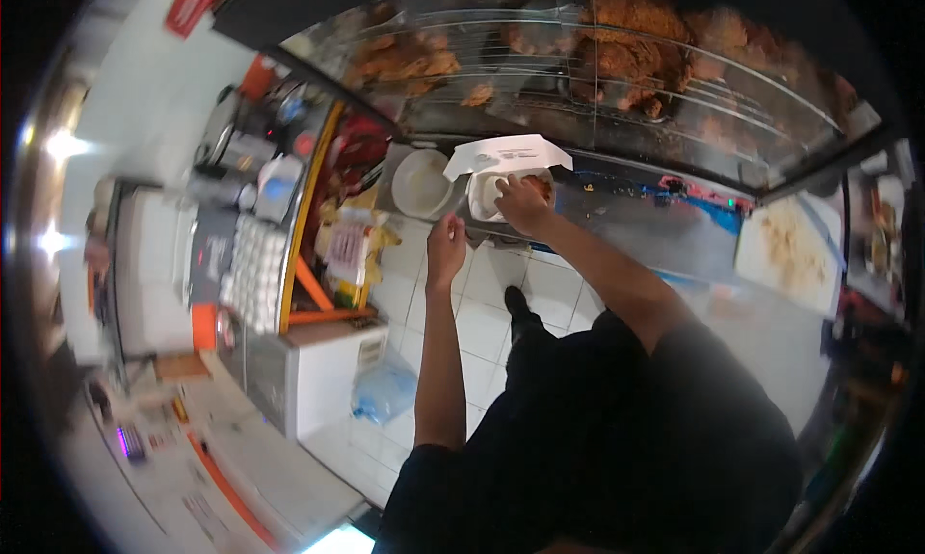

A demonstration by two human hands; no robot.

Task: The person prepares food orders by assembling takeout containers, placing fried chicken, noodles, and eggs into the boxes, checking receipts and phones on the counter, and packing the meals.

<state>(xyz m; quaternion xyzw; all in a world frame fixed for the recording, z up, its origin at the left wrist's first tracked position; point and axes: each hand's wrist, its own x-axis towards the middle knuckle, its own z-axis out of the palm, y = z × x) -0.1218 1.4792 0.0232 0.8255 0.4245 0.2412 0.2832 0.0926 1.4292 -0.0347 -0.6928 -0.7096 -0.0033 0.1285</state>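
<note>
A white takeaway box (479,205) stands on the counter with its lid (511,153) raised at the back. My right hand (523,205) reaches into it, fingers bent down beside a small white item (493,190); what the fingertips grip is hidden. Some orange-brown food (542,184) shows at the box's right side. My left hand (446,250) hovers at the counter's near edge, left of the box, with its fingers curled in. Anything inside that hand is too small to make out. Left of the box sits a round white tub (421,183).
Behind the counter, a glass display case (593,120) holds fried pieces of food. A stained white cutting board (788,250) lies at the right. Shelves at the left carry rows of small white rounded things (255,275). A blue plastic bag (383,392) lies on the tiled floor.
</note>
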